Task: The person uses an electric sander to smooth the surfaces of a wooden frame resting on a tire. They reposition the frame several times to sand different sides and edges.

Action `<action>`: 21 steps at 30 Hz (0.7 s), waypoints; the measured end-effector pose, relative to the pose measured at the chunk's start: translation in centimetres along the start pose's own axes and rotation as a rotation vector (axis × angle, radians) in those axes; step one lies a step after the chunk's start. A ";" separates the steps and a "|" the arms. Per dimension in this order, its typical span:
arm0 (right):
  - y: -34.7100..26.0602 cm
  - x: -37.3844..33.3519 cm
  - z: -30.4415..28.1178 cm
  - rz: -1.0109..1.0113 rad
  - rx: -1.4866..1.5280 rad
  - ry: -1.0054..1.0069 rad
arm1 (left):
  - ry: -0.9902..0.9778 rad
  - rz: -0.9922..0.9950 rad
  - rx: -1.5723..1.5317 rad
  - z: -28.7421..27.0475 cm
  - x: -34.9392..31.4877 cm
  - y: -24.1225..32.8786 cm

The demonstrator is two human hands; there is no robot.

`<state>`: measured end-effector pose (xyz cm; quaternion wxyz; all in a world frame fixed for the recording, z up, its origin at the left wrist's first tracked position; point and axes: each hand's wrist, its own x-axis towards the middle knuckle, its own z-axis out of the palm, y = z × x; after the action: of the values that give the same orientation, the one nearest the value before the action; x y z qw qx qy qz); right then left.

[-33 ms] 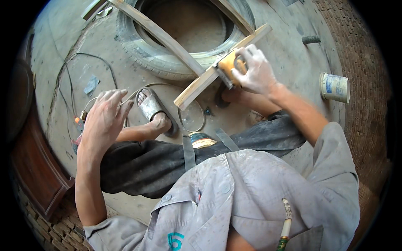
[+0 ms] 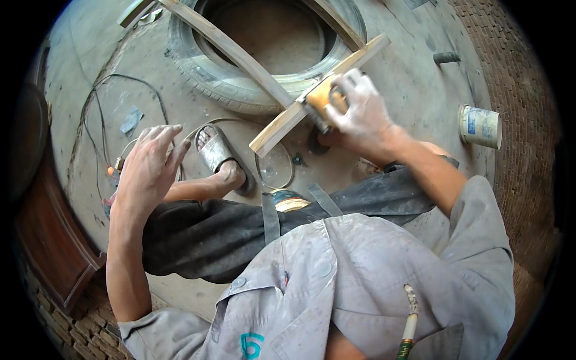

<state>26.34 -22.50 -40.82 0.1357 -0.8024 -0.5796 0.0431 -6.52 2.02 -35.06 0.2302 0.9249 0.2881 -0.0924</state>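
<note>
My right hand (image 2: 366,111) is wrapped round a yellow handheld power sander (image 2: 321,101). The sander's flat side presses along the face of a wooden crossbar (image 2: 279,133). That bar is part of a wooden frame (image 2: 225,48), whose long rails lie over a dusty tyre (image 2: 198,81) on the floor. White dust coats the fingers on the tool. Out over my left knee, my left hand (image 2: 150,165) hangs in the air, fingers apart and slightly bent, holding nothing.
A dark cord (image 2: 159,99) loops over the concrete floor at left, near a blue scrap (image 2: 131,120). At right are a white bucket (image 2: 480,126) lying on its side and a short dark cylinder (image 2: 447,57). Brown carved wooden furniture (image 2: 57,240) stands at left.
The sander and my right hand have shifted slightly left along the crossbar. My left hand has barely moved; the frame and tyre stay put.
</note>
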 end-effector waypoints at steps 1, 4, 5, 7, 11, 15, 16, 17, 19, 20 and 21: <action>-2.1 -0.3 0.4 -0.027 0.009 -0.006 | 0.004 -0.024 0.003 -0.1 0.3 -0.1; -5.4 -0.8 1.6 -0.095 0.078 -0.069 | 0.011 -0.003 0.044 0.1 0.5 -0.3; -5.9 -0.5 1.5 -0.095 0.085 -0.090 | 0.005 0.000 0.052 0.0 0.4 -0.3; -3.7 0.4 1.1 -0.067 0.057 -0.023 | -0.009 0.008 0.044 0.2 0.3 -0.4; 3.1 1.3 0.0 0.033 -0.005 0.017 | -0.016 -0.031 0.040 0.6 0.0 -0.7; 0.2 0.1 0.1 0.025 0.029 -0.016 | -0.020 -0.048 0.035 0.8 0.1 -1.0; -1.9 -0.2 0.2 0.009 0.040 -0.044 | -0.026 -0.052 0.029 0.9 0.2 -0.9; -3.5 -0.4 0.7 -0.049 0.073 -0.031 | -0.024 -0.059 0.029 0.7 0.2 -0.9; -5.9 0.4 1.6 -0.052 0.084 -0.014 | -0.019 -0.007 -0.014 0.5 0.4 -0.5; -6.6 1.5 1.8 -0.002 0.091 -0.016 | -0.087 -0.012 -0.046 0.1 1.4 0.2; -7.2 2.8 2.3 0.039 0.115 -0.022 | -0.081 0.028 -0.151 0.3 1.7 0.1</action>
<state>20.11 -17.38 -40.81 0.1747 -0.8039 -0.5618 0.0877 -5.11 2.66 -35.84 0.3121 0.9044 0.2716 -0.1046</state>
